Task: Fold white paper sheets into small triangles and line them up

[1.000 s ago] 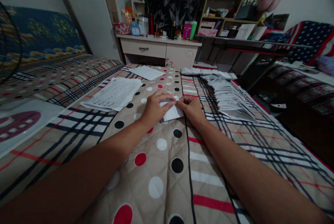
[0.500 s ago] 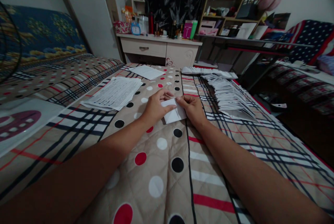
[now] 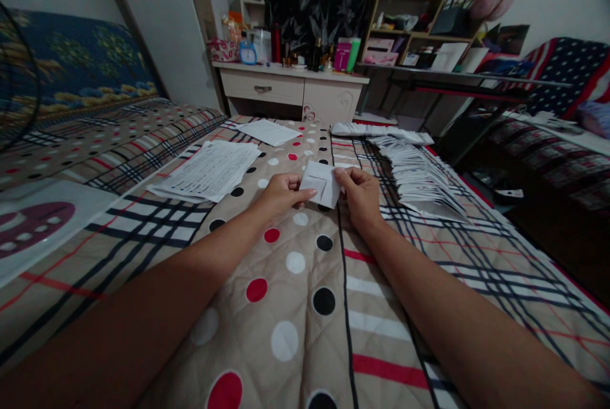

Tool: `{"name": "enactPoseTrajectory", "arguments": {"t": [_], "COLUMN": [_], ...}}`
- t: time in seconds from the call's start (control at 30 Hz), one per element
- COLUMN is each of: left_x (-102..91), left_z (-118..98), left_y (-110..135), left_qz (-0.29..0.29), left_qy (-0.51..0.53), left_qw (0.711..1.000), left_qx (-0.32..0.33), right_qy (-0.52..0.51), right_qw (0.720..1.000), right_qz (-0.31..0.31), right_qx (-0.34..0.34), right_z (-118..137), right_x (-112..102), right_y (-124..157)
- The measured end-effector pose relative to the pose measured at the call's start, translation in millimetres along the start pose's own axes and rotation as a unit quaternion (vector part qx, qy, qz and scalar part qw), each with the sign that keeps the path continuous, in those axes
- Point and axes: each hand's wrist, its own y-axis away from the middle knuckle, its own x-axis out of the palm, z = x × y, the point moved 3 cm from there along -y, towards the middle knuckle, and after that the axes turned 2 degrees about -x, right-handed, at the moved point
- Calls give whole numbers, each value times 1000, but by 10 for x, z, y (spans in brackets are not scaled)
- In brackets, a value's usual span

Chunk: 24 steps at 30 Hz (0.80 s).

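Observation:
A small folded piece of white paper [image 3: 320, 184] is held between my two hands, over the dotted strip of the bedspread. My left hand [image 3: 284, 194] pinches its left edge, thumb on top and fingers beneath. At its upper right side, my right hand [image 3: 359, 192] grips it between thumb and fingers. Fold lines and overlapping flaps show on the paper's upper face. Left of my hands lies a stack of printed sheets [image 3: 210, 169]. To the right, a long row of folded white papers [image 3: 414, 171] leans packed together.
The quilted bedspread [image 3: 257, 345] spreads under everything. A few white sheets [image 3: 269, 131] lie farther back, and another bundle of folded papers [image 3: 381, 132] is at the far right edge. A plastic bag [image 3: 42, 218] rests at left. Beyond the bed stands a white dresser [image 3: 281, 88].
The folded paper has moved slightly away from me and turned, showing its flaps. My left hand has shifted to the paper's left edge, and my right hand has moved slightly right.

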Motion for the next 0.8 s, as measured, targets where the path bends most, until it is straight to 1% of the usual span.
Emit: {"name": "enactPoseTrajectory", "arguments": {"t": [0.07,0.13,0.2,0.3,0.43,0.53,0.6,0.63,0.7,0.77,0.8], "left_x": [-30,-38,-32,-32,-84,-129,-135,-129,-101,-53,-29], "left_z": [-20,-41,-63,-71,-11,12,11,8,-1,-13,-20], "left_y": [11,27,39,31,-27,-49,-42,-35,-18,-3,4], "left_qz": [-22,-27,-31,-57,-105,-140,-143,-137,-103,-38,-2], "left_qy": [5,2,-17,-64,-110,-134,-125,-119,-120,-141,-157], "left_qw": [1000,1000,999,996,987,978,978,981,986,989,987], "left_qx": [4,3,12,37,52,79,83,76,47,20,14], "right_qy": [-12,-21,-26,-20,-13,-5,-3,-4,3,21,29], "right_qw": [999,997,993,985,980,982,985,988,995,999,999], "right_qz": [27,61,105,163,192,186,170,152,96,35,15], "right_qx": [29,46,47,44,44,43,39,33,19,8,5], "right_z": [1,10,23,24,16,22,17,9,-22,-66,-88], "right_x": [24,59,101,150,173,179,174,162,113,46,16], "right_y": [4,17,35,63,81,82,73,62,28,-13,-33]}}
